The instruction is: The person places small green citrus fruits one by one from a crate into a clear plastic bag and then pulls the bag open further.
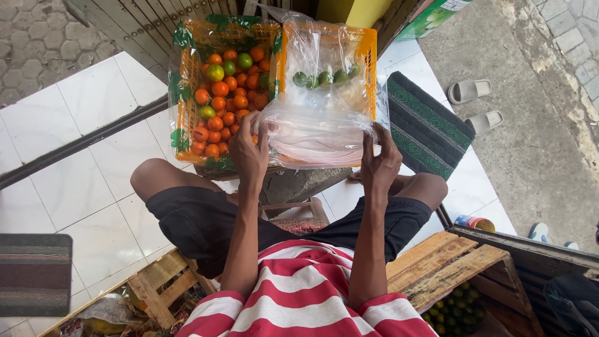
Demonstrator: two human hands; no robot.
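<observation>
Both hands [315,156] grip clear plastic bags [312,134] — before two orange crates [368,50].

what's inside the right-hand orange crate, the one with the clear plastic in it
A row of green citrus fruits lies at the far end of the right crate, under its clear plastic liner. Crumpled plastic hides the crate's near part.
</observation>
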